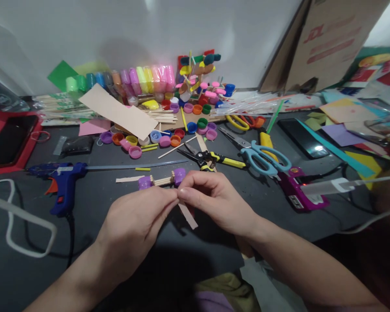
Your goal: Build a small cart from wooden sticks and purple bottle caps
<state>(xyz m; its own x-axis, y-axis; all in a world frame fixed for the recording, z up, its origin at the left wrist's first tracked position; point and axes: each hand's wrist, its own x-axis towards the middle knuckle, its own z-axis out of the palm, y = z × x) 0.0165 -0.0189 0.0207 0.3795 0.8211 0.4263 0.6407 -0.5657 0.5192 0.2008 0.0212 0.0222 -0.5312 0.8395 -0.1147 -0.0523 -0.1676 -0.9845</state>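
Observation:
My left hand (134, 214) and my right hand (219, 201) meet at their fingertips over the dark table. Between the pinched fingers of both hands is a pale paper strip (188, 215), its loose end hanging down toward me. Just beyond my fingers lies a small piece of wooden sticks (162, 181) with purple caps (145, 183) at its ends. Another pale strip (126, 179) lies to the left of it. Black and yellow pliers (225, 160) rest behind my right hand.
A blue glue gun (65, 186) lies at left, its cord running toward me. Blue scissors (260, 157), a phone (303, 138) and a purple power strip (300, 190) are at right. Bottle caps (175, 140) and clay packs (149, 80) line the back.

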